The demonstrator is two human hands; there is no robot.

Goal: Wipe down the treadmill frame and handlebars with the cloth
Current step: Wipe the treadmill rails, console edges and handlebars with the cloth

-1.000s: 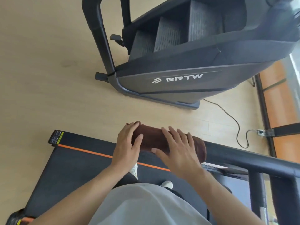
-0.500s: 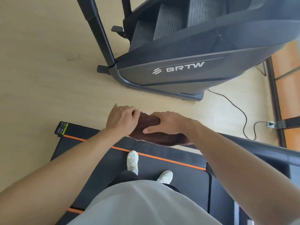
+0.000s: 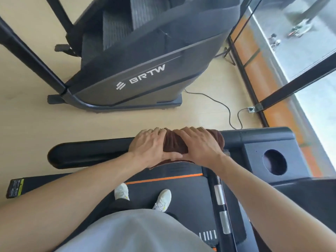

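Note:
A dark brown cloth (image 3: 174, 144) is wrapped over the black treadmill handlebar (image 3: 87, 153), which runs left to right across the middle of the view. My left hand (image 3: 148, 147) presses on the cloth's left part, fingers curled over the far side of the bar. My right hand (image 3: 197, 145) grips the cloth's right part the same way, thumbs nearly touching. The bar's rounded free end lies to the left; its right end joins the console (image 3: 258, 142). The cloth's lower edge hangs below the bar.
The console has a round cup holder (image 3: 274, 161). Below are the treadmill belt (image 3: 185, 193) with an orange stripe and my white shoes (image 3: 121, 191). A dark BRTW stair machine (image 3: 145, 70) stands beyond on the wood floor, with a cable (image 3: 227, 108) and a window frame at right.
Both hands slid the cloth along the handlebar toward the console end, leaving the bar's free left end bare. The view swung so the console and cup holder show.

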